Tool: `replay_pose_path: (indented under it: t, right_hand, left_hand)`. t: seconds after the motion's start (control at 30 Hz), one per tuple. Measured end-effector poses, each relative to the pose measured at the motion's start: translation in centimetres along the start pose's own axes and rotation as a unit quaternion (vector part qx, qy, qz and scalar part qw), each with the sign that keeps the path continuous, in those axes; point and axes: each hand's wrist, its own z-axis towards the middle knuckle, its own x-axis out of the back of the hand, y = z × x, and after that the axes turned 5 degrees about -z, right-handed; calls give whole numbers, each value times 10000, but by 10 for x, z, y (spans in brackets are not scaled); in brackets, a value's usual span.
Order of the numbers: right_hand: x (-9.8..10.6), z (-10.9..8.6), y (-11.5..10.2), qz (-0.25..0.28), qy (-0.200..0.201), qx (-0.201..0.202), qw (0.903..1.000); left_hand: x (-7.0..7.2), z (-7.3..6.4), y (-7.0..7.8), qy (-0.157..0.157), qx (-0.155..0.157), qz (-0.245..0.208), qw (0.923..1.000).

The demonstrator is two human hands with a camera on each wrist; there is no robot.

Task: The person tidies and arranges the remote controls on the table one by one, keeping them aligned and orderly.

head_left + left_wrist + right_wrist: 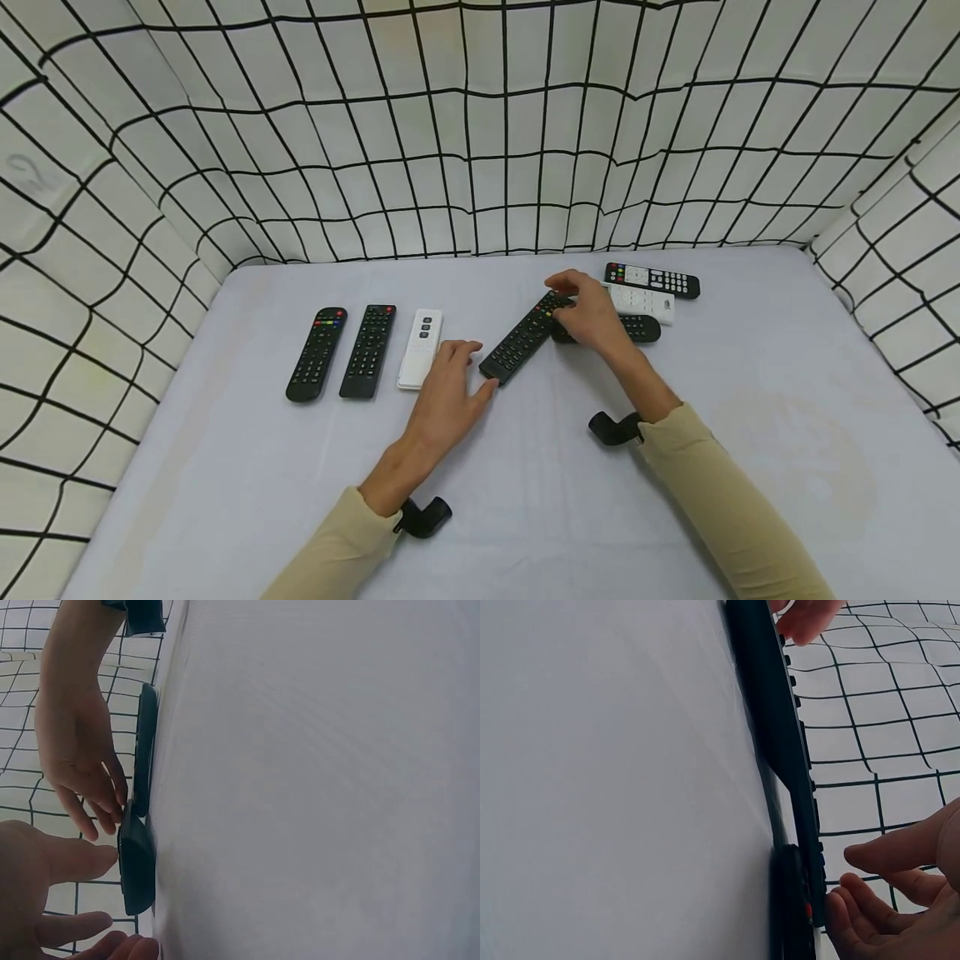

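A long black remote control (517, 346) lies slantwise between the hands. Its far end overlaps another black remote (642, 328), and the right wrist view shows that end resting above it. My right hand (592, 317) is at the far end, fingertips right at the edge; the right wrist view shows its thumb (877, 851) apart from the button face. Beside the near end is my left hand (442, 396), fingers spread, thumb tip right at the corner. In the left wrist view this remote (137, 862) appears edge-on, with the left thumb close to it.
Left of the hands stand two black remotes (317, 357) and a white remote (420, 350) in a row. At the right, a white remote (651, 304) and a black multicoloured-button remote (652, 280) lie close together. Black netting (480, 158) over white walls borders the white table (540, 517).
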Motion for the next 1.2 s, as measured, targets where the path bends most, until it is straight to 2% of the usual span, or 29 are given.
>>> replay_pose_path:
  t: [0.5,0.73,0.97,1.2]
  right_hand:
    - [3,-1,5,-527,-70,-208,9984]
    - [1,2,7,-647,-104,-88,9978]
    - [0,3,8,-626,-176,-45,9979]
    - [0,3,8,-697,-276,-21,9972]
  left_hand:
    - [-2,3,3,-105,-44,-49,9999]
    - [-3,4,4,-178,2,-3,9998]
    - [-5,5,3,-183,-230,-45,9996]
    - [-8,6,6,-285,-260,-68,9992]
